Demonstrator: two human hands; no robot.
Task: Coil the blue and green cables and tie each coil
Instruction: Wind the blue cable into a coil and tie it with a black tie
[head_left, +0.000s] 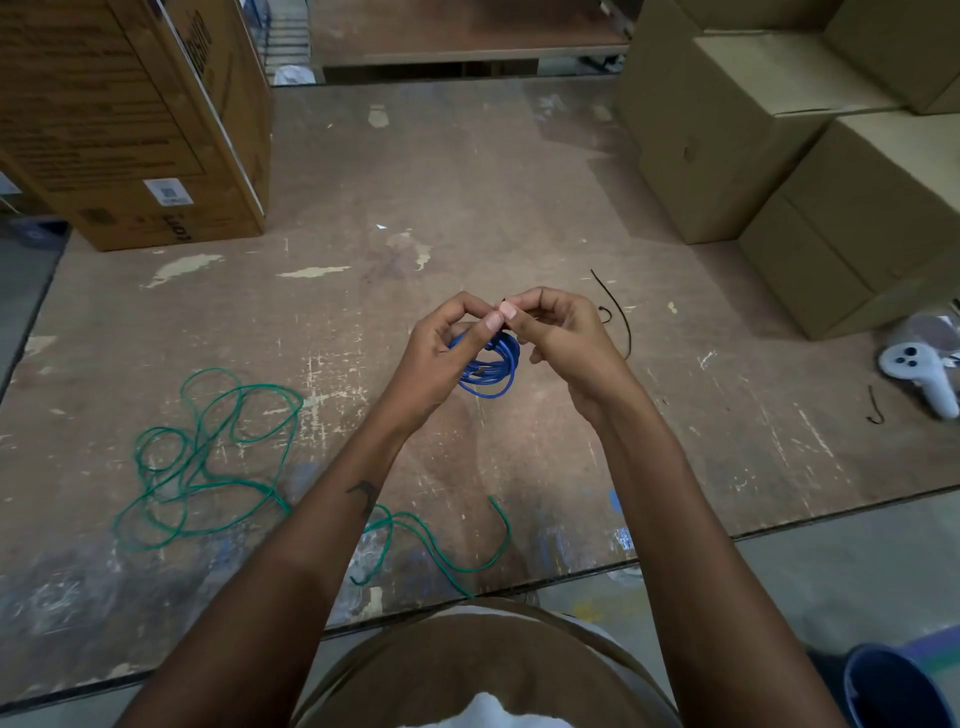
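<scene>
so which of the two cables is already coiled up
The blue cable: it is wound into a tight coil held up between the left hand and the right hand. The green cable still sprawls in loose loops on the board.

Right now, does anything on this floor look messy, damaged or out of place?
Yes. The green cable sprawls in loose tangled loops at the left, uncoiled, unlike the blue coil held in both hands. A white game controller lies on the floor at the right. The wooden board is scuffed, its surface chipped in patches.
</scene>
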